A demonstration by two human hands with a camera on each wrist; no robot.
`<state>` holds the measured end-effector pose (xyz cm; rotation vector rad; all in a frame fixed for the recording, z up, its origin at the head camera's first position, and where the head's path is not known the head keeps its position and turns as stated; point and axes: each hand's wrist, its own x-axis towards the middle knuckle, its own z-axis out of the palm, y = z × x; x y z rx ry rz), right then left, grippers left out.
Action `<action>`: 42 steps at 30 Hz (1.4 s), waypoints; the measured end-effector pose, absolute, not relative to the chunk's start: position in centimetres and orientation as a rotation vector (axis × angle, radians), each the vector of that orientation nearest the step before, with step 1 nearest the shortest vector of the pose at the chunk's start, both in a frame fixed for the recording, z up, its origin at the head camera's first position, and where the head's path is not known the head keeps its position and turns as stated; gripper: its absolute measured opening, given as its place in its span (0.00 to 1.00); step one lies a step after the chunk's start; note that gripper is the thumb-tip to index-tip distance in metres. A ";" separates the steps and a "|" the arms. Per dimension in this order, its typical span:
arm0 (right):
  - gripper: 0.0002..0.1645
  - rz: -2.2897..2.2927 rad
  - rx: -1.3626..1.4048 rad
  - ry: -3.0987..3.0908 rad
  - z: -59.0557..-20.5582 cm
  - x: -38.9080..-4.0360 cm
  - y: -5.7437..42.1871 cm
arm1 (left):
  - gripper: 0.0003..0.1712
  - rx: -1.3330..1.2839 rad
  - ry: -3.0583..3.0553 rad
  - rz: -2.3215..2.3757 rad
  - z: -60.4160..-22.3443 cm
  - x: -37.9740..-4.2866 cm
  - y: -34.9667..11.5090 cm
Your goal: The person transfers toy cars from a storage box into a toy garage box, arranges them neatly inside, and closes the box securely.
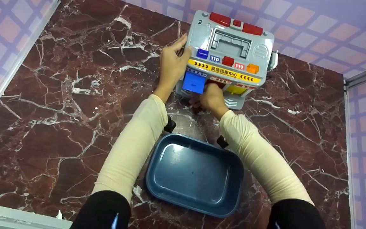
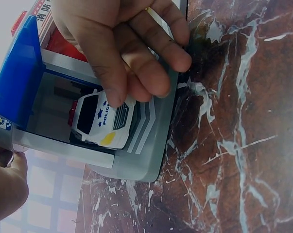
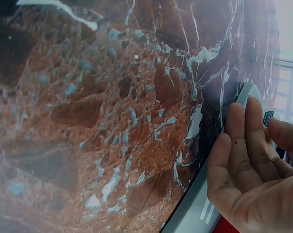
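Observation:
In the head view, my left hand (image 1: 174, 60) grips the left side of a grey toy emergency station (image 1: 199, 35), its thumb at the front corner. My right hand (image 1: 213, 97) is low at the station's front, beside the raised blue garage door (image 1: 194, 82). The left wrist view has a white toy police car (image 2: 100, 119) in the bay under that door, its nose on the grey ramp (image 2: 151, 160). There, the right thumb lies against the car's hood edge, with loosely bent fingers beside it. The right wrist view shows the right hand (image 3: 253, 170) with its fingers spread; the car is mostly hidden.
A dark blue plastic basin (image 1: 192, 175) stands between the forearms, in front of the station. Everything rests on a red-brown marbled surface (image 1: 75, 127). Checkered panels (image 1: 326, 38) rise behind and at both sides. The station also has red and yellow doors (image 1: 235, 90).

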<state>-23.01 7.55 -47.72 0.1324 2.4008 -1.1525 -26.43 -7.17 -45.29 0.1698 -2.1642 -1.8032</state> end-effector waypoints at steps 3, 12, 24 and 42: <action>0.10 -1.154 0.137 2.398 -47.7 -23.0 7.5 | 0.22 0.167 -2.161 -1.806 -45.3 -26.4 -7.2; 0.12 -1.161 0.173 2.424 -47.7 -23.3 7.4 | 0.23 0.167 -2.139 -1.837 -45.2 -26.4 -7.1; 0.14 -1.069 0.144 2.536 -47.8 -23.7 7.3 | 0.23 0.174 -2.139 -1.853 -45.3 -26.4 -7.2; 0.17 -1.015 0.106 2.590 -47.9 -24.0 7.5 | 0.23 0.175 -2.111 -1.890 -45.3 -26.4 -7.1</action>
